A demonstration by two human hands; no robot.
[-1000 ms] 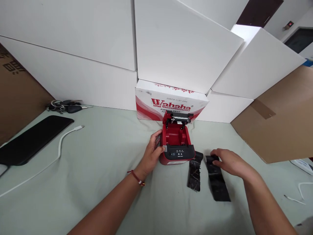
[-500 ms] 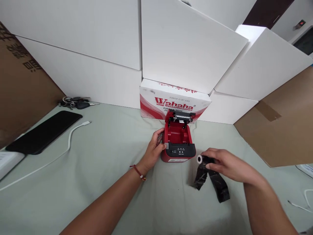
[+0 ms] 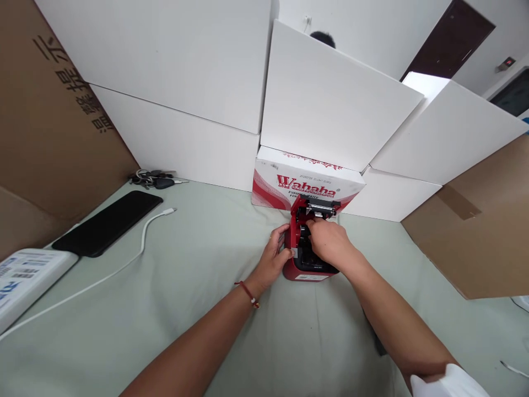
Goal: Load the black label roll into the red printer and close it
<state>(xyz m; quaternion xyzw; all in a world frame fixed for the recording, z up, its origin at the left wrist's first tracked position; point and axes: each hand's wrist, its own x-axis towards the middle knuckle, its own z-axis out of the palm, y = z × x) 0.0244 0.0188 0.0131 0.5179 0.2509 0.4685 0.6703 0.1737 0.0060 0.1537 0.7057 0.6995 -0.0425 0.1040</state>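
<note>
A small red and black printer (image 3: 312, 277) stands on the cloth with its lid raised at the back. My left hand (image 3: 273, 255) grips its left side, thumb at the front corner and fingers along the wall. Inside the open bay, my right hand (image 3: 330, 240) holds a roll of black film (image 3: 305, 231); the fingertips and most of the roll are hidden. Black film also covers part of the printer's front panel. Below my right forearm, a dark strip (image 3: 378, 342) shows in part; whether it joins the roll is hidden.
Behind the printer lies a Wahaha carton (image 3: 306, 184) against white panels (image 3: 330, 99). On the left are keys (image 3: 152, 178), a black phone (image 3: 109, 222), a white cable (image 3: 142, 242) and a white box (image 3: 37, 275). Brown cardboard (image 3: 483, 231) stands at the right.
My right hand has carried the black film roll from the printer's right side up and left into its bay. My left hand stays on the printer. The view has shifted slightly.
</note>
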